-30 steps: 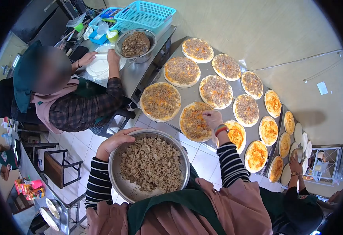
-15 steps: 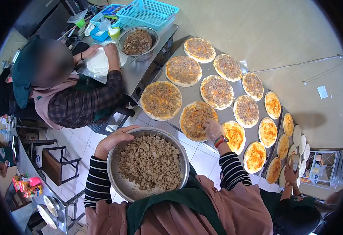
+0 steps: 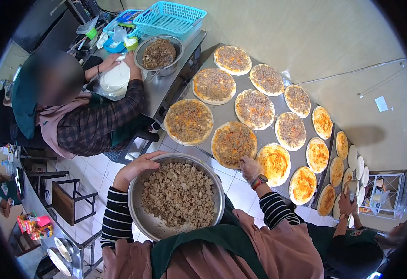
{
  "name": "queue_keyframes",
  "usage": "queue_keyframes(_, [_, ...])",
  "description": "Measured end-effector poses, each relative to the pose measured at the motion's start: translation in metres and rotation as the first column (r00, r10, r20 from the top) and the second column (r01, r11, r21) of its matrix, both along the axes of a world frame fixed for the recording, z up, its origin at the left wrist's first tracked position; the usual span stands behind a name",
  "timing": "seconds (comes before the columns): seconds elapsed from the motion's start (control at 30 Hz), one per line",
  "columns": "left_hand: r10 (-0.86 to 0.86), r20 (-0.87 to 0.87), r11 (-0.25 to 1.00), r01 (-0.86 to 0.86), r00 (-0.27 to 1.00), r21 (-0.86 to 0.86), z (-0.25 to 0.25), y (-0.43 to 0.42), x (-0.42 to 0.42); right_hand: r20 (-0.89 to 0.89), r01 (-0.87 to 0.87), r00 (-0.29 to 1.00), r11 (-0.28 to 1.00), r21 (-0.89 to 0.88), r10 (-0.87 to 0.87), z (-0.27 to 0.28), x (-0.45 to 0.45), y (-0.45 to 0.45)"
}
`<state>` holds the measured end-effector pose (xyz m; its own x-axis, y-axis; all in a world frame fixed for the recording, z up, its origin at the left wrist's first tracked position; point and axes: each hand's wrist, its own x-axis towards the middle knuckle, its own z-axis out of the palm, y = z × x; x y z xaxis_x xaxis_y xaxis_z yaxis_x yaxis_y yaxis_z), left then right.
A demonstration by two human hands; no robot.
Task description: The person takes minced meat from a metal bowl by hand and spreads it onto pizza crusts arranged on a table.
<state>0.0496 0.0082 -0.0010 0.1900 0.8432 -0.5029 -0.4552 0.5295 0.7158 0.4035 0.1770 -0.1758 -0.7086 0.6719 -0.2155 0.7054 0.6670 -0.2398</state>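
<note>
Crumbled topping [image 3: 180,195] fills much of the wide metal bowl [image 3: 156,227], held right in front of the wearer's body, with a green apron edge [image 3: 213,235] hiding part of its lower rim. Left hand [image 3: 137,171] has that bowl by its upper-left rim, thumb lying over the edge and fingers clamped from outside, their tips out of sight behind the metal. Over to the right, the right hand [image 3: 251,169], in what looks like a clear glove, is down at the near edge of a topped flatbread [image 3: 233,144], just beside an orange-sauced flatbread [image 3: 273,162]; its fingertips blur into the crumbs, so I cannot tell whether those fingers are together or apart, or whether they pinch anything. Both rounds lie on the grey surface [image 3: 224,113] among other topped and sauced ones. Up at left, a co-worker [image 3: 101,125], head blurred, has both hands at a stack of white rounds [image 3: 115,79] in plastic, the fingers hard to read. Far right, another person [image 3: 352,249] is cut by the lens's dark rim, hands by paler rounds too small to make out clearly.
</note>
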Motion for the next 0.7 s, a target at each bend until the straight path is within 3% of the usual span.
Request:
queue_keyframes(0.13, [0.007, -0.010, 1.000, -0.007, 1.000, -0.001, 0.000, 0.001, -0.001, 0.015, 0.043, 0.999, 0.999, -0.025, -0.043, -0.018, 0.005, 0.006])
queue_keyframes(0.2, [0.017, -0.006, 1.000, -0.017, 1.000, -0.013, 0.002, 0.000, 0.000, -0.188, -0.002, 0.982, 0.999, 0.042, 0.010, -0.018, 0.007, 0.015])
queue_keyframes(0.23, [0.021, -0.005, 1.000, -0.021, 1.000, -0.014, 0.001, -0.001, 0.000, -0.187, -0.006, 0.982, 0.999, 0.041, 0.013, -0.016, 0.008, 0.021])
queue_keyframes(0.3, [0.009, -0.008, 1.000, -0.010, 1.000, -0.018, -0.002, -0.001, -0.001, -0.489, 0.263, 0.840, 0.965, -0.015, -0.236, -0.012, 0.007, 0.037])
queue_keyframes(0.33, [0.008, -0.007, 1.000, -0.008, 1.000, -0.017, -0.004, 0.000, -0.001, -0.488, 0.264, 0.840, 0.964, -0.014, -0.237, -0.012, 0.005, 0.047])
queue_keyframes(0.4, [0.003, 0.013, 1.000, -0.003, 1.000, -0.002, -0.007, -0.001, 0.000, -0.361, 0.534, 0.696, 0.784, -0.316, -0.620, -0.015, -0.001, 0.065])
queue_keyframes(0.43, [0.003, 0.013, 1.000, -0.003, 1.000, -0.005, -0.006, -0.001, 0.000, -0.360, 0.534, 0.696, 0.783, -0.319, -0.621, -0.020, -0.003, 0.073])
queue_keyframes(0.5, [-0.009, 0.004, 1.000, 0.009, 1.000, -0.011, -0.005, 0.001, 0.000, -0.389, 0.410, 0.833, 0.911, -0.044, -0.394, -0.030, -0.008, 0.090])
queue_keyframes(0.63, [0.001, 0.011, 1.000, 0.000, 1.000, -0.012, -0.009, -0.002, -0.001, -0.396, 0.376, 0.854, 0.927, 0.021, -0.337, -0.031, -0.013, 0.102])
queue_keyframes(0.7, [-0.009, -0.007, 1.000, 0.009, 1.000, 0.012, -0.013, -0.004, -0.005, -0.195, 0.365, 0.916, 0.930, 0.042, -0.351, -0.022, -0.014, 0.100])
